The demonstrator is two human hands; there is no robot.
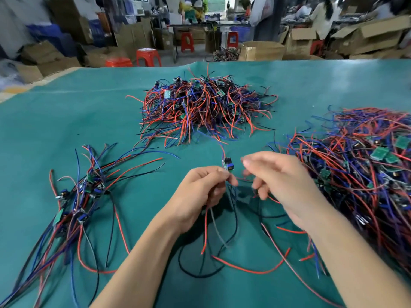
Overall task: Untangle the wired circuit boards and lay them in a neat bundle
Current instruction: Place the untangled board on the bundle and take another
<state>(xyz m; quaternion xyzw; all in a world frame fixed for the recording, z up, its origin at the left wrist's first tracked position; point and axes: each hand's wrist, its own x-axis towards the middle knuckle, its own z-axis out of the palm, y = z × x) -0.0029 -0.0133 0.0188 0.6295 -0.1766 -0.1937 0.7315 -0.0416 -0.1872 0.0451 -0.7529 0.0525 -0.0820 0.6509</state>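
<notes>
Small wired circuit board [227, 165] upright at centre, red and blue wires dangling.

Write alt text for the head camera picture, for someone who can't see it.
A person's left hand pinches a small wired circuit board above a green mat while the blurred right hand works its wires. A sorted bundle lies at left, with tangled piles ahead and at right.

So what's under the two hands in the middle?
Under the left hand and right hand lies the green table mat, with loose red, black and blue wires looping across it. The left hand pinches a small wired circuit board. The mat directly beneath the palms is hidden.
</notes>
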